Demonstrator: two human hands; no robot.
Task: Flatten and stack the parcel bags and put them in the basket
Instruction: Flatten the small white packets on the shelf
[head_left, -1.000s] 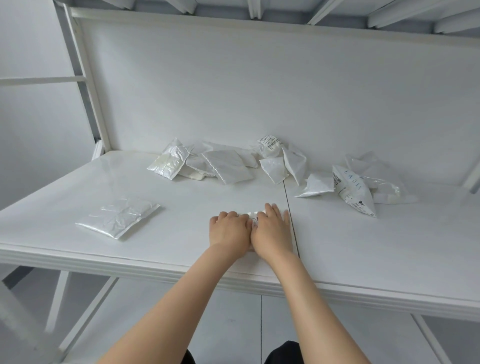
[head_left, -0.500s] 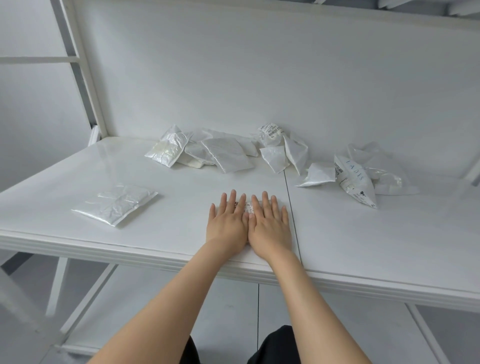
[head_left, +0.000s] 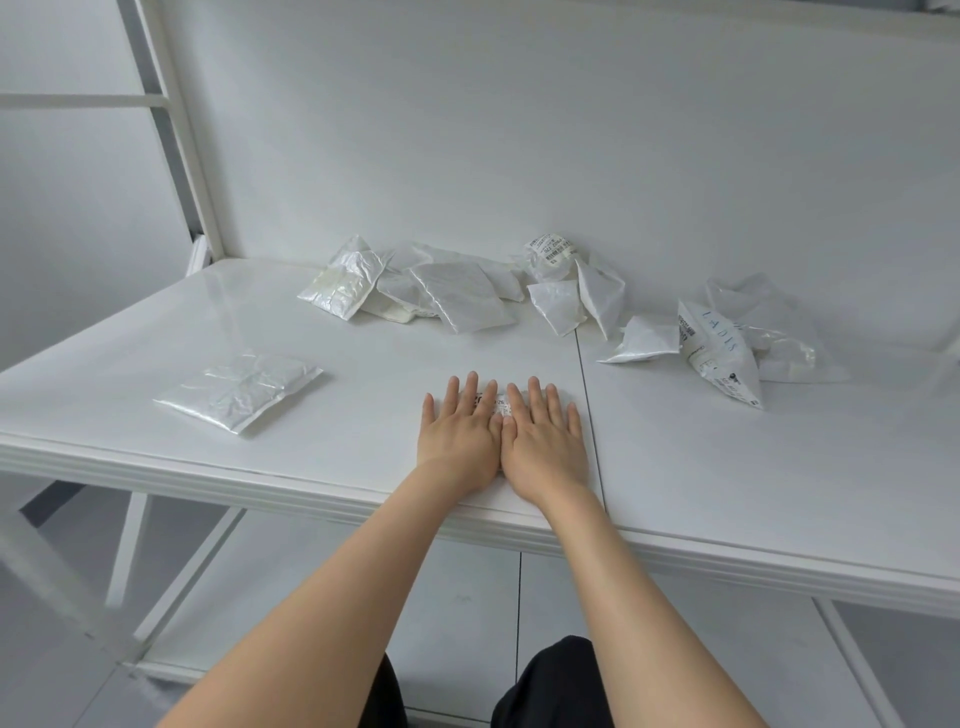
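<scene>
while a flattened bag (head_left: 239, 391) lies off to the left, the left hand (head_left: 460, 434) and right hand (head_left: 545, 439) press side by side, fingers straight and gripping nothing, on a small parcel bag (head_left: 498, 402) near the front edge of the table (head_left: 727, 467). sweeping both palms outward should push the air out. mostly hidden, its long axis seems to run left-right; its facing i cannot tell.

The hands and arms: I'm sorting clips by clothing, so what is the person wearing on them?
Nothing. The left hand and right hand are bare, with no gloves, rings, watch or bracelet showing. The forearms are bare too, with no sleeve in view up to the picture's edge. Only a black garment shows low between them, likely over the legs.
</scene>
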